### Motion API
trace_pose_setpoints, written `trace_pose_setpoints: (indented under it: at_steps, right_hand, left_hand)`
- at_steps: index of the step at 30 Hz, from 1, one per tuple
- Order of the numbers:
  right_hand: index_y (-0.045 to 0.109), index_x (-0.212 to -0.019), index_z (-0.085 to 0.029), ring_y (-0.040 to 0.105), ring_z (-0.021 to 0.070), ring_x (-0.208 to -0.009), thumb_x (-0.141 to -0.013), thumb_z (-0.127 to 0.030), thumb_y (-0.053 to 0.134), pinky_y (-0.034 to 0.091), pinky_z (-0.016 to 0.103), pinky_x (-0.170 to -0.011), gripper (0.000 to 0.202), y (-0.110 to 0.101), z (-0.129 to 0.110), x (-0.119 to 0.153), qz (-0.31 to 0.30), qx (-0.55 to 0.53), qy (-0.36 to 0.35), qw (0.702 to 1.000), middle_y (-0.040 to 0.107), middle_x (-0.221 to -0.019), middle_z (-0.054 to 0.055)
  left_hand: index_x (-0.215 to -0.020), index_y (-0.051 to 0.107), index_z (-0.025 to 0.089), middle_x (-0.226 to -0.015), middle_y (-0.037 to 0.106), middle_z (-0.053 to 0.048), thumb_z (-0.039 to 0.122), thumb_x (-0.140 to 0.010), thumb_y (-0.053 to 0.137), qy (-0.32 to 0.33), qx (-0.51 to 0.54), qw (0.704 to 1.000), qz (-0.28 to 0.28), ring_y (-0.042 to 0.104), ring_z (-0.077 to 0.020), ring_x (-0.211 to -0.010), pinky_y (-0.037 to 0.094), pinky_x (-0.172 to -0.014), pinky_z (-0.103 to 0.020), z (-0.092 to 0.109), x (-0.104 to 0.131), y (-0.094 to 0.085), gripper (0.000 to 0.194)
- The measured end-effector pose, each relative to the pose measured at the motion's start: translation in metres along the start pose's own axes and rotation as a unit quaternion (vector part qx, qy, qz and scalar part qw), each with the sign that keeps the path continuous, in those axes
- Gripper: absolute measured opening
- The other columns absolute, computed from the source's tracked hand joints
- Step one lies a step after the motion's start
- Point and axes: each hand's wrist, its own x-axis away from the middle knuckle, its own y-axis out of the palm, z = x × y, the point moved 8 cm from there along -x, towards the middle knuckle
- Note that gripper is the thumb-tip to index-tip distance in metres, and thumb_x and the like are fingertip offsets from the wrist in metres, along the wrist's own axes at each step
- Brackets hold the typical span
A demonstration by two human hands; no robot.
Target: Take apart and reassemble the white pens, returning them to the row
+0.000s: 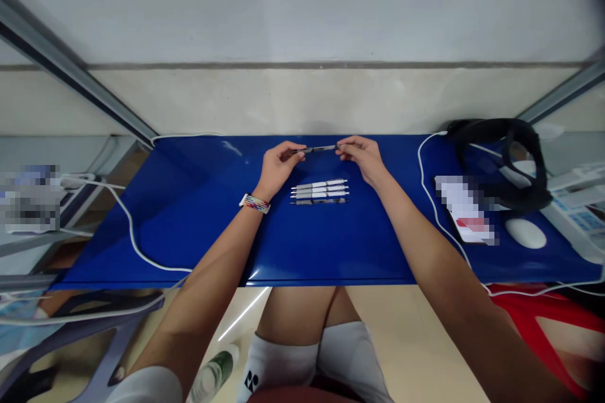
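A dark pen (322,148) lies crosswise between my two hands at the far side of the blue table (331,245). My left hand (282,167) pinches its left end, with a colourful band (255,203) round the wrist. The right end is pinched by the fingers of my right hand (362,156). Whether the pen touches the tabletop I cannot tell. Nearer to me, several white pens (319,188) lie side by side in a stack of rows. Just below them lies a darker grey pen (319,201), parallel to the rest.
On the right are a phone (467,211), a white mouse (525,233) and a black headband-like strap (503,164). A white cable (425,182) runs beside them; another cable (135,239) crosses the left side. A wall (302,101) stands behind the table.
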Motion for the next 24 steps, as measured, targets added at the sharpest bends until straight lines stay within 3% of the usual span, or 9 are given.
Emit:
trace_pose_setpoints:
  at_steps: [8, 12, 18, 24]
  right_hand:
    - [0.086, -0.090, -0.021, 0.069, 0.0145, -0.068, -0.073, -0.036, 0.094, 0.059, 0.029, -0.069, 0.024, -0.003, 0.002, -0.001, 0.006, -0.015, 0.015, 1.000, 0.082, -0.080, 0.005]
    - [0.086, -0.100, -0.021, 0.070, 0.0131, -0.070, -0.076, -0.035, 0.095, 0.063, 0.028, -0.072, 0.029, 0.008, 0.000, 0.003, -0.021, -0.112, 0.032, 0.993, 0.081, -0.085, 0.002]
    - [0.080, -0.117, -0.021, 0.072, 0.0130, -0.074, -0.099, -0.038, 0.080, 0.069, 0.031, -0.091, 0.025, 0.029, -0.008, 0.012, -0.066, -0.216, 0.080, 0.971, 0.079, -0.087, 0.000]
    - [0.076, -0.131, -0.021, 0.077, 0.0148, -0.078, -0.108, -0.036, 0.058, 0.071, 0.028, -0.077, 0.033, 0.038, -0.009, 0.021, -0.107, -0.290, 0.142, 0.940, 0.086, -0.102, 0.003]
  left_hand:
    - [-0.107, 0.085, 0.019, -0.103, 0.086, -0.008, 0.034, -0.090, 0.088, 0.010, 0.002, 1.000, 0.003, 0.080, -0.0186, -0.088, 0.064, -0.086, -0.032, 0.004, 0.002, 0.002, 0.023]
    - [-0.108, 0.084, 0.019, -0.092, 0.085, -0.006, 0.034, -0.089, 0.089, -0.003, 0.022, 1.000, 0.014, 0.081, -0.0177, -0.082, 0.064, -0.081, -0.030, 0.001, -0.001, 0.001, 0.025]
    - [-0.100, 0.081, 0.020, -0.085, 0.082, -0.003, 0.031, -0.078, 0.096, -0.018, 0.075, 0.995, 0.057, 0.078, -0.0147, -0.073, 0.058, -0.067, -0.025, 0.003, -0.003, -0.002, 0.029]
    - [-0.098, 0.083, 0.021, -0.077, 0.077, 0.000, 0.030, -0.075, 0.096, -0.039, 0.107, 0.990, 0.079, 0.071, -0.0118, -0.068, 0.055, -0.063, -0.023, 0.007, -0.002, -0.002, 0.028]
